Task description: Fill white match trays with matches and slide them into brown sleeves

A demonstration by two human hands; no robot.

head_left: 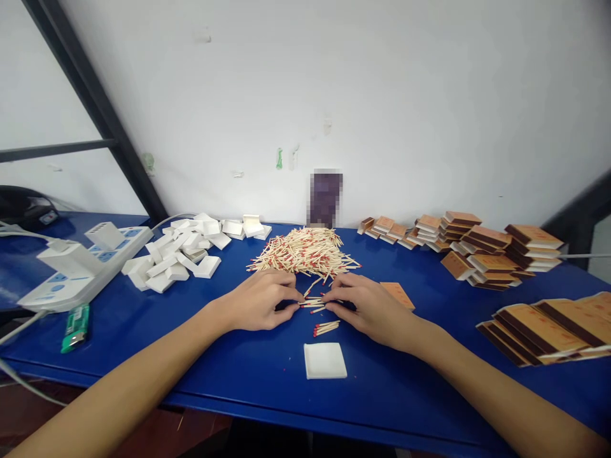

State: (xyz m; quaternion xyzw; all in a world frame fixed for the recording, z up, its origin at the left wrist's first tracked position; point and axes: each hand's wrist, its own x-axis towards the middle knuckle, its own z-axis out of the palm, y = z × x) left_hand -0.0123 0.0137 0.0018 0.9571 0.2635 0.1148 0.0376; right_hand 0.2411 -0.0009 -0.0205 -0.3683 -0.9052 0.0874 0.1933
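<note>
Several red-tipped matches [312, 303] lie side by side between my two hands, just in front of a big heap of matches [305, 251]. My left hand [262, 299] has its curled thumb and forefinger at the red heads on the left end. At the other end, the bent fingers of my right hand [365, 307] close in on the sticks. Nearer to me lies a small separate bunch of matches [326, 328]. Below that is a white matchbox tray [325, 361], flat on the blue table [229, 381].
White trays [181, 251] are piled at the left, near a power strip [90, 267] and a green lighter [75, 327]. Stacks of brown matchboxes [482, 248] and flattened sleeves [548, 327] fill the right. One orange-brown card piece [397, 295] lies behind my right hand.
</note>
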